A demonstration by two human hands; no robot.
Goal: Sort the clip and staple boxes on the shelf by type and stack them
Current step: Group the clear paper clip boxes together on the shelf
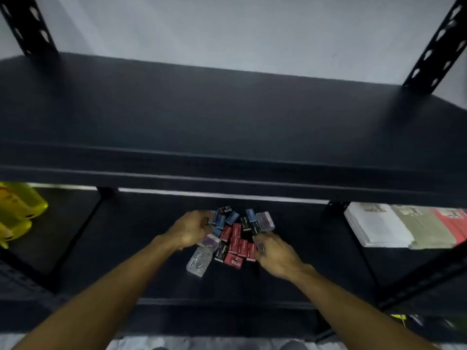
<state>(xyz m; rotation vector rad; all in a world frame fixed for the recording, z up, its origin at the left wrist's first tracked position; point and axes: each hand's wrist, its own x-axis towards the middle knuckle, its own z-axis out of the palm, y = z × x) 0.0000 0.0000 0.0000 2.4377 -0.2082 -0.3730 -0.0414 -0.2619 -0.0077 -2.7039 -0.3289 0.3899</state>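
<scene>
The left hand (pixel 189 229) reaches to the left edge of a pile of small boxes, fingers curled in against the blue boxes (pixel 220 220) there — whether it actually grips one cannot be told, as the frame is blurred. The right hand (pixel 274 253) is at the pile's right near edge, fingers bent around something small and pale (pixel 260 245); what it is cannot be made out, nor whether the grip is firm.

Largest in view is the black shelf unit: its upper shelf (pixel 227 117) spans the whole width, with slotted black posts (pixel 437 44) rising at the far corners. Below it is the lower shelf (pixel 141 218), where the work goes on. On its right end lies a stack of flat packets (pixel 394 226) in white, grey-green and red. At the far left are yellow items (pixel 17 210), too blurred to name.

The pile sits in the middle of the lower shelf, between the two hands, the boxes jumbled and touching. Red boxes (pixel 237 242) cluster in the middle and near side. Black boxes (pixel 249 224) lie right of centre, and one more at the far edge. A pale lilac box (pixel 265 221) is at the far right of the pile — another lies just beside the left hand. A clear box of clips (pixel 199 261) lies nearest, at the left near corner, tilted.
</scene>
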